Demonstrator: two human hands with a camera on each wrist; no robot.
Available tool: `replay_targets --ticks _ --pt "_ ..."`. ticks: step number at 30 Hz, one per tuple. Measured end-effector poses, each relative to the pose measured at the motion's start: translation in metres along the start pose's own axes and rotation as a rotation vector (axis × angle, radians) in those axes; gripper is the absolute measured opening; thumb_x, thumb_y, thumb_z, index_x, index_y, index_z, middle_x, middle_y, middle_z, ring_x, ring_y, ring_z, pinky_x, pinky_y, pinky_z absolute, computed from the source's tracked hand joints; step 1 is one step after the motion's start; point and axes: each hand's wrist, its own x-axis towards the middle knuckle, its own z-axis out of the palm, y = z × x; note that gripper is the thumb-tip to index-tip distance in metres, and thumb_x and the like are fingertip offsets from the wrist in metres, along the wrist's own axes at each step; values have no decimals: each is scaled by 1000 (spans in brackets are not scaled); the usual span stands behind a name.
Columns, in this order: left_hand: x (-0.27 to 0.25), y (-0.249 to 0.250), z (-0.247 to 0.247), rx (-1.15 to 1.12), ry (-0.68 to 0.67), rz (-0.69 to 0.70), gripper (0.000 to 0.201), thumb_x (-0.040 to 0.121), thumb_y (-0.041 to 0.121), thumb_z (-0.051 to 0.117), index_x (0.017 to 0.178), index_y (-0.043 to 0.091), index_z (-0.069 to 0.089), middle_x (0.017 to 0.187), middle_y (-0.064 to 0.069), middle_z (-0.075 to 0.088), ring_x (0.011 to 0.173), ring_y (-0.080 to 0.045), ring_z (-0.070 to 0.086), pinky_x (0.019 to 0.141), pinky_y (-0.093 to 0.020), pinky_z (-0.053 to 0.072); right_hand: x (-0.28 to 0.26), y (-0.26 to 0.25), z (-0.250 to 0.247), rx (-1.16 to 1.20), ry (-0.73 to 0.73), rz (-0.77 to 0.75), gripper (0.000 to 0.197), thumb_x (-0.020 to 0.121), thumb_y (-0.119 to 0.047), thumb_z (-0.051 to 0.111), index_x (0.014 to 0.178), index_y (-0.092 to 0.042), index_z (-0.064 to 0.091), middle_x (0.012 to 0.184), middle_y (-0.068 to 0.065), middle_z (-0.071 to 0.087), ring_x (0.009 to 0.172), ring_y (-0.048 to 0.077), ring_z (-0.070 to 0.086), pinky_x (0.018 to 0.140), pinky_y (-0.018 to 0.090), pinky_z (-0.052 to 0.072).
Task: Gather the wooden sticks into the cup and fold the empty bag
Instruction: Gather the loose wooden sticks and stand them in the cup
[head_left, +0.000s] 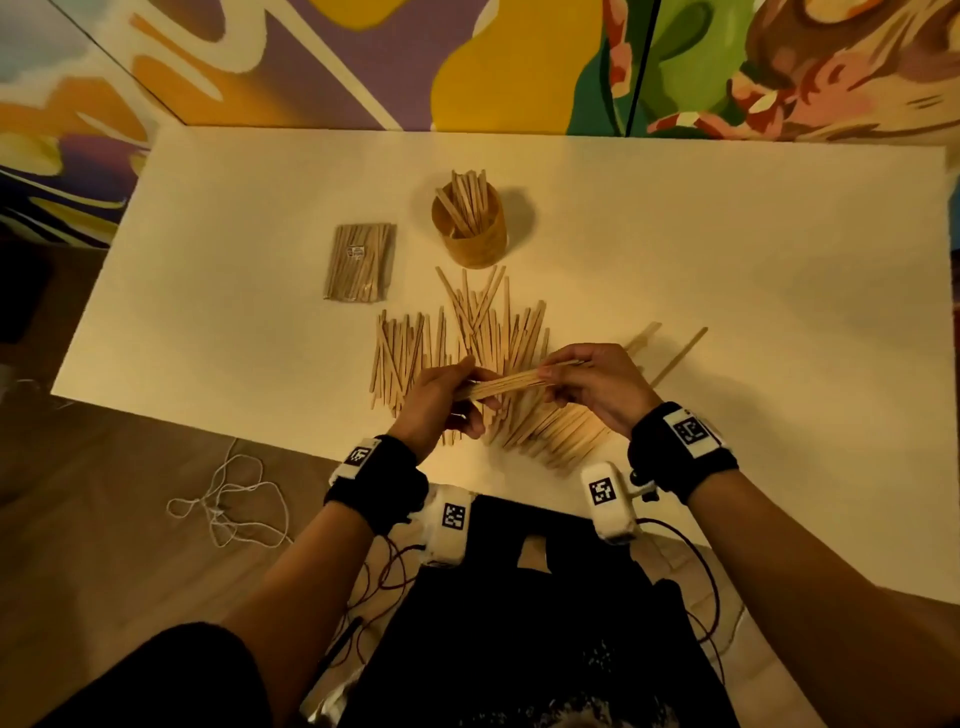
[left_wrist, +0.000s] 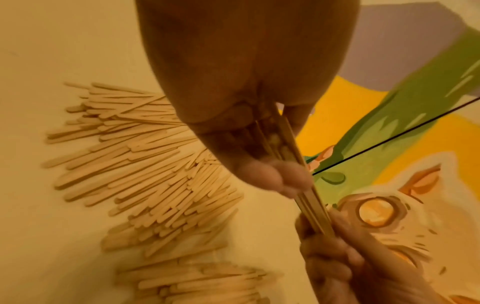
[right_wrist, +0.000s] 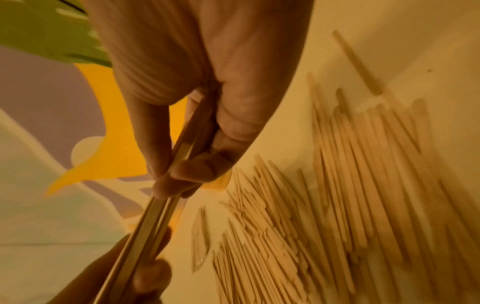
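1. The left hand (head_left: 441, 402) and the right hand (head_left: 597, 384) share one small bundle of sticks (head_left: 511, 387), held level above the loose pile of wooden sticks (head_left: 467, 343) on the table (head_left: 727, 260).
2. The left hand's fingers (left_wrist: 275, 176) are curled round the bundle's near-left end; in the left wrist view the sticks run out past the fingertips.
3. The right hand pinches the other end between thumb and fingers (right_wrist: 197, 166), closed firmly on the sticks.
4. The cup (head_left: 470, 228), a round wooden-looking one, stands just beyond the pile, upright, with a bunch of sticks already leaning inside it and rising past its rim.
5. To the left of the cup lies a bag (head_left: 359, 262), flat on the table, apparently clear and with sticks in it. It carries a small label, but the writing is too small and blurred to read.
6. A single stick (head_left: 678, 356) lies apart, to the right of the pile and nearer than the cup.
7. Each wrist wears a black band with a white square-patterned marker (head_left: 691, 428); these bear no readable words.
8. A colourful painted wall (head_left: 467, 62) rises behind the cup, past the table's far edge.
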Motion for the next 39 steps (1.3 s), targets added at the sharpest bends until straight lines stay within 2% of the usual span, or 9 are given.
replay_targets --ticks 7,10,14,19,21,23,25,32,39 --pt "-11 -11 2 85 28 80 38 101 26 48 105 -8 66 85 -26 68 56 -27 61 50 -26 49 -3 0 21 -88 -55 32 11 81 4 70 92 6 68 72 11 70 56 21 64 51 23 50" --pt "-8 -4 -6 343 -111 163 30 94 30 60 99 4 73 84 -29 66 64 -23 56 54 -24 42 -5 -11 20 -231 -102 50 5 81 5 69 84 0 69 67 9 69 55 21 62 50 23 48" --pt "8 12 -15 716 -341 215 23 87 36 69 90 14 77 63 -7 57 55 -12 45 57 -25 35 -1 -24 35 -518 -173 67 4 80 3 72 82 0 69 70 13 69 55 20 63 52 25 49" --pt "26 24 -38 697 -609 63 28 89 32 68 100 7 75 73 -16 46 56 -16 35 55 -27 36 13 -30 71 -734 -202 36 17 80 2 71 76 -9 59 63 8 58 50 16 56 50 24 46" --pt "30 25 -48 589 -692 12 28 91 30 65 102 6 74 86 -15 60 64 -17 47 64 -30 39 21 -30 84 -749 -189 35 21 80 5 69 74 -11 56 60 3 54 45 11 52 49 23 44" --pt "37 23 -58 486 -765 -8 24 97 21 57 104 3 70 97 -3 71 87 -10 63 92 -27 43 32 -30 94 -758 -152 35 23 80 7 67 74 -11 54 61 4 53 45 9 50 48 22 43" --pt "38 19 -62 407 -806 -38 22 99 17 51 103 1 65 93 -4 70 83 -10 66 95 -26 43 38 -27 98 -763 -147 45 23 81 6 67 74 -11 54 65 10 53 47 11 51 50 24 44" --pt "56 15 -101 30 -621 -226 14 99 14 50 88 8 54 71 -6 52 66 -19 52 70 -34 53 78 -28 116 -641 51 -10 16 90 -25 66 98 -12 62 95 3 67 62 18 65 59 25 44" --pt "76 43 -132 -161 -205 26 28 104 9 36 79 5 48 67 -13 46 59 -25 49 59 -37 46 136 -48 114 -872 400 -228 41 94 -21 58 134 -19 49 90 12 71 63 25 65 62 29 50"
